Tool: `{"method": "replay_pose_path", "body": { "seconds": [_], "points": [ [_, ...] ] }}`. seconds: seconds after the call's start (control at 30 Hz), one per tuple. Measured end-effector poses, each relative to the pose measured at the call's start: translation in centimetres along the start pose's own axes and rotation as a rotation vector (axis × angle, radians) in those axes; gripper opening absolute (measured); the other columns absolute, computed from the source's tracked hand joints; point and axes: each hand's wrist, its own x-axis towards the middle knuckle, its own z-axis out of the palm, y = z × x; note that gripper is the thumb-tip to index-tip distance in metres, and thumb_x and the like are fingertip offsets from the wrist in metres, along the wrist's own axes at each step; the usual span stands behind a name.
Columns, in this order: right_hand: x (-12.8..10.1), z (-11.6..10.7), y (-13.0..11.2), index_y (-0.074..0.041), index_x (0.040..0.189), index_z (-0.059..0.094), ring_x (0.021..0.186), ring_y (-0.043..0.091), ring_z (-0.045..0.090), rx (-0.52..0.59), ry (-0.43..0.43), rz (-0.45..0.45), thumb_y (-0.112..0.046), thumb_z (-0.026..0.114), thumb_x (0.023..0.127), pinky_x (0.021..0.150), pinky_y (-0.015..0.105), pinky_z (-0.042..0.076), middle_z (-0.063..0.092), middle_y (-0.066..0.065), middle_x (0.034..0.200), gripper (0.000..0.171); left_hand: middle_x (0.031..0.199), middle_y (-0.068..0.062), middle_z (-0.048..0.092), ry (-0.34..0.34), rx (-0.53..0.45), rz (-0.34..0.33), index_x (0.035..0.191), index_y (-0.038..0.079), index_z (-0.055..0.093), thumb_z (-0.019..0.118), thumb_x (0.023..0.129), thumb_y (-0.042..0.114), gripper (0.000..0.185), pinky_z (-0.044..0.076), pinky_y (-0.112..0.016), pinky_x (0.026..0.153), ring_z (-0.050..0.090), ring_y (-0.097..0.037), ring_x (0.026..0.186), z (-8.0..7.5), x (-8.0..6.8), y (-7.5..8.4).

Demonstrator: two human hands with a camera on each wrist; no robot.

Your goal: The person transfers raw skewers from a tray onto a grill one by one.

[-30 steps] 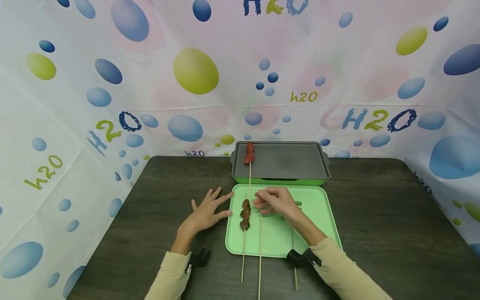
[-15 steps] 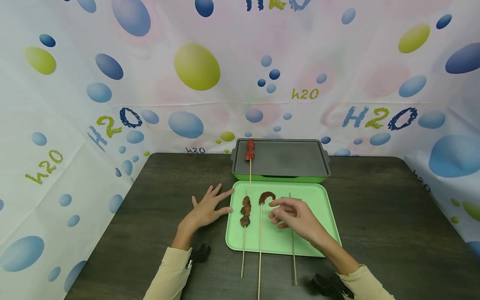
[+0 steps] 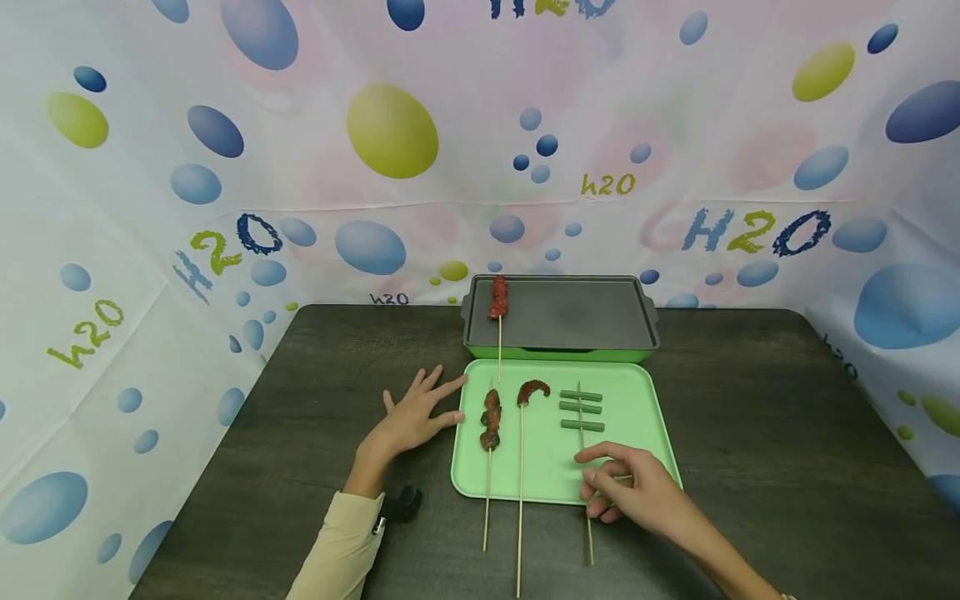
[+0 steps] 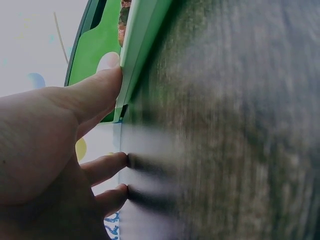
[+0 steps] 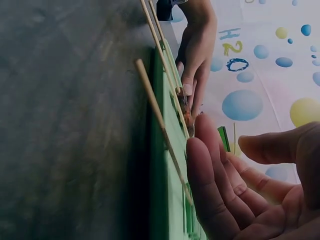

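Note:
A light green tray lies before a dark grey grill pan. On the tray lie a brown meat skewer, a curled octopus skewer and a skewer of three green bean pieces. A red meat skewer lies on the grill's left side. My left hand rests flat on the table, with its thumb against the tray's left rim. My right hand hovers over the tray's near right corner. Its fingers are loosely bent by the bean skewer's stick, the thumb apart.
The dark wooden table is walled on three sides by a bubble-print cloth. The three skewer sticks overhang the tray's near edge towards me. A small black device sits at my left wrist.
My right hand drew back from the middle of the tray to its near right corner, uncovering the octopus skewer and the bean skewer. The left hand stayed put.

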Motion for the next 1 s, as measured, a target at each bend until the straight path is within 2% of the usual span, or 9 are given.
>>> {"method": "replay_pose_path", "body": {
  "seconds": [0.23, 0.33, 0.43, 0.63, 0.87, 1.0],
  "points": [
    [-2.3, -0.6, 1.1, 0.008, 0.131, 0.058, 0.07, 0.027, 0.074, 0.007, -0.013, 0.035, -0.019, 0.061, 0.106, 0.059, 0.042, 0.061, 0.072, 0.018, 0.086, 0.038, 0.17, -0.018, 0.015, 0.004, 0.01, -0.006, 0.16, 0.026, 0.041, 0.065, 0.102, 0.039, 0.065, -0.01, -0.086, 0.102, 0.002, -0.046, 0.155, 0.1, 0.0, -0.2],
    [-3.0, -0.5, 1.9, 0.007, 0.129, 0.058, 0.07, 0.027, 0.074, 0.049, -0.01, 0.063, -0.019, 0.061, 0.106, 0.058, 0.042, 0.061, 0.072, 0.018, 0.086, 0.035, 0.17, -0.018, 0.015, 0.003, 0.009, -0.004, 0.16, 0.025, 0.04, 0.064, 0.102, 0.039, 0.065, -0.01, -0.086, 0.102, 0.002, -0.046, 0.155, 0.1, 0.0, -0.2],
    [-3.5, -0.2, 2.8, 0.007, 0.132, 0.054, 0.074, 0.028, 0.075, 0.126, -0.011, 0.108, -0.017, 0.06, 0.106, 0.06, 0.043, 0.062, 0.073, 0.019, 0.089, 0.036, 0.17, -0.019, 0.015, 0.0, 0.004, -0.001, 0.16, 0.025, 0.04, 0.064, 0.102, 0.038, 0.065, -0.01, -0.086, 0.102, 0.001, -0.047, 0.155, 0.1, 0.0, -0.1],
    [-3.8, 0.4, 3.9, 0.01, 0.148, 0.038, 0.087, 0.033, 0.076, 0.28, -0.02, 0.147, -0.017, 0.059, 0.106, 0.07, 0.045, 0.063, 0.074, 0.023, 0.1, 0.053, 0.17, -0.018, 0.014, 0.006, 0.006, -0.004, 0.161, 0.026, 0.04, 0.064, 0.102, 0.039, 0.065, -0.01, -0.086, 0.102, 0.001, -0.046, 0.155, 0.2, 0.0, -0.1],
    [-3.4, 1.0, 4.5, 0.011, 0.153, 0.033, 0.103, 0.033, 0.074, 0.526, -0.074, 0.201, -0.016, 0.059, 0.107, 0.086, 0.044, 0.06, 0.072, 0.025, 0.113, 0.06, 0.17, -0.018, 0.014, 0.002, 0.013, -0.009, 0.161, 0.026, 0.039, 0.064, 0.102, 0.04, 0.066, -0.01, -0.086, 0.102, 0.001, -0.046, 0.155, 0.2, -0.1, -0.2],
    [-3.2, 1.4, 4.5, 0.011, 0.156, 0.026, 0.106, 0.031, 0.073, 0.596, -0.077, 0.218, -0.013, 0.059, 0.106, 0.088, 0.043, 0.059, 0.072, 0.024, 0.117, 0.064, 0.17, -0.018, 0.014, 0.002, 0.013, -0.001, 0.161, 0.027, 0.039, 0.064, 0.102, 0.04, 0.065, -0.01, -0.086, 0.102, 0.001, -0.046, 0.155, 0.2, 0.0, -0.2]
  ]
}}
